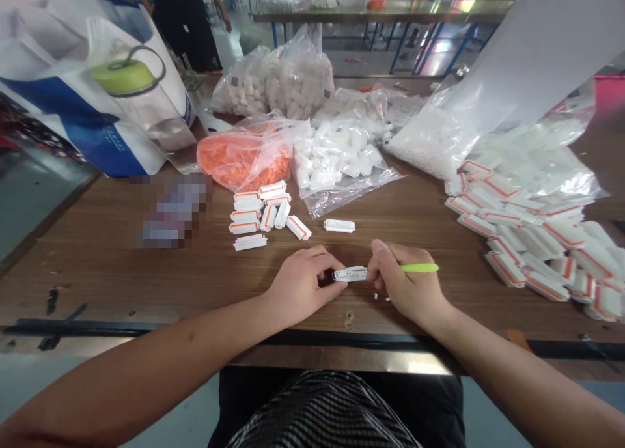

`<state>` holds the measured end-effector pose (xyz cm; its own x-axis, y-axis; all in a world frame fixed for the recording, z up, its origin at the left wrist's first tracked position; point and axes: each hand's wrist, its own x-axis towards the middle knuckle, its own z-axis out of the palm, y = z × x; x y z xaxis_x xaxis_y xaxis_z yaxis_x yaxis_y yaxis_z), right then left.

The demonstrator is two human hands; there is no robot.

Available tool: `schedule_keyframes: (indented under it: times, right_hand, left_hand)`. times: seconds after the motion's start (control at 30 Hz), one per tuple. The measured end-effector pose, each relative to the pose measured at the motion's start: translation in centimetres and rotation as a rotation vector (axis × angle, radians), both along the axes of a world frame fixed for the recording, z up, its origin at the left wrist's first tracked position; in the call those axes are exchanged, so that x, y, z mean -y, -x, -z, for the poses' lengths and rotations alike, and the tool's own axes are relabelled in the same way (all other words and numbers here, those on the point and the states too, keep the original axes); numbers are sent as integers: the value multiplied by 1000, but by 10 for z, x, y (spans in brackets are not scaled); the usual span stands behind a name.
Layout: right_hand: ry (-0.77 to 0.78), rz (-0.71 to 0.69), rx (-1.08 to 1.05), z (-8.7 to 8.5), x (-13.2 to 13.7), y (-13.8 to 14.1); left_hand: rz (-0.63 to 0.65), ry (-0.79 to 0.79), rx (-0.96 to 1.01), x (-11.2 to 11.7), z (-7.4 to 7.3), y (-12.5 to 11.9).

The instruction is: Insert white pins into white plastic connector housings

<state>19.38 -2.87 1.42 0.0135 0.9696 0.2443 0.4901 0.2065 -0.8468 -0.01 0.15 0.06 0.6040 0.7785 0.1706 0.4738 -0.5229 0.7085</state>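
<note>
Just above the brown wooden table [97,266], our left hand [303,282] pinches the small white rectangular plastic block [349,274] steady while our right hand [405,288] grips its other end plus a slim green stick [418,267].

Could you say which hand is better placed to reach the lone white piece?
Probably the left hand: it sits nearer the lone piece; the right hand holds a green tool besides the shared connector.
</note>
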Motion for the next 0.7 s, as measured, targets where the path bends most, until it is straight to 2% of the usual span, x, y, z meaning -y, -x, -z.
schedule_keyframes:
  times: [0.4, 0.7]
  right_hand:
    - [8, 0, -72, 0, 1, -2]
    - [-25, -19, -27, 0, 3, -3]
  left_hand:
    - [-9, 4, 4, 0, 0, 0]
    - [-5, 13, 9, 0, -1, 0]
